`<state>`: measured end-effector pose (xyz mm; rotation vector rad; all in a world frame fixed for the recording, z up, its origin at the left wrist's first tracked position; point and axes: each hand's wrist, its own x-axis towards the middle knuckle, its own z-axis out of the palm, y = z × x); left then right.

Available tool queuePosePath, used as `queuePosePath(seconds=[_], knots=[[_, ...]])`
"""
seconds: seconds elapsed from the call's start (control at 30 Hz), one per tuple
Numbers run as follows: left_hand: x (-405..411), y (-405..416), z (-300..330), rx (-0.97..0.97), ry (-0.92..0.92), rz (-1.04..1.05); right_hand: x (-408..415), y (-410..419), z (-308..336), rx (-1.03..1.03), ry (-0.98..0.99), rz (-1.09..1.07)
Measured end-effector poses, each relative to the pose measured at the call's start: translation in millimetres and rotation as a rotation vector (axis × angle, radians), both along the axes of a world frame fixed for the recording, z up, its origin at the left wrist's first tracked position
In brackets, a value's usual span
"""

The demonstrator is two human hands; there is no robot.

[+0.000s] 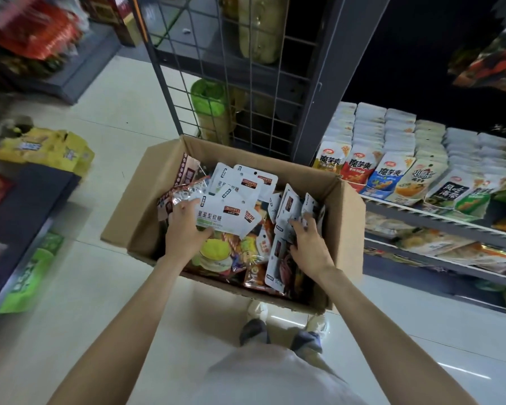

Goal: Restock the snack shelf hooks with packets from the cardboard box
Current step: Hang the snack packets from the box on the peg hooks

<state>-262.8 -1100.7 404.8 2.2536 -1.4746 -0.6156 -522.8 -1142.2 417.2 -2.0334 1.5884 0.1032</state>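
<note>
An open cardboard box stands on the floor in front of me, full of snack packets. Many are white packets with hang holes; colourful ones lie beneath. My left hand is inside the box on the left and grips a stack of white packets, thumb underneath. My right hand is in the box on the right, its fingers curled round upright white packets.
A wire grid panel rises just behind the box. To the right, shelves hold rows of snack bags. Yellow cartons and a dark shelf base stand on the left. My feet are just below the box.
</note>
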Motion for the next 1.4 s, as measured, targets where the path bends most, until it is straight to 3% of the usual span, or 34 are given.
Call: queuePosePath(seconds=[0.13,0.3,0.4,0.53,0.73,0.9,0.97,1.1,1.2,1.27,1.4], knots=[[2,-8,-2,0.002,0.094,0.034,0,-1,-5,-0.01,-0.034,-0.141],[-7,-14,-5,0.037,0.177,0.051,-4,-10,1,-0.031,0.179,-0.122],[-12,-18,-4,0.072,0.128,-0.049,-6,-11,7,-0.109,0.036,-0.221],[-11,-14,10,0.009,0.093,-0.169,-13,-11,34,-0.271,-0.321,-0.351],[-31,-6,66,-0.264,0.373,-0.013,-1,-3,89,-0.702,-0.577,-0.213],[-82,-4,105,-0.271,0.92,0.086,31,9,73,-0.84,-0.328,0.107],[-96,-7,116,-0.267,0.995,0.082,30,12,69,-0.839,-0.251,0.134],[-110,-16,129,-0.258,0.991,-0.03,16,12,76,-0.907,-0.206,0.107],[-123,-27,137,-0.334,0.79,-0.112,2,10,87,-0.935,-0.216,0.078],[-135,-40,145,-0.406,0.694,-0.141,-14,4,96,-0.945,-0.326,0.052],[-171,-70,171,-0.418,0.807,-0.187,-72,-17,114,-0.843,-0.522,-0.272]])
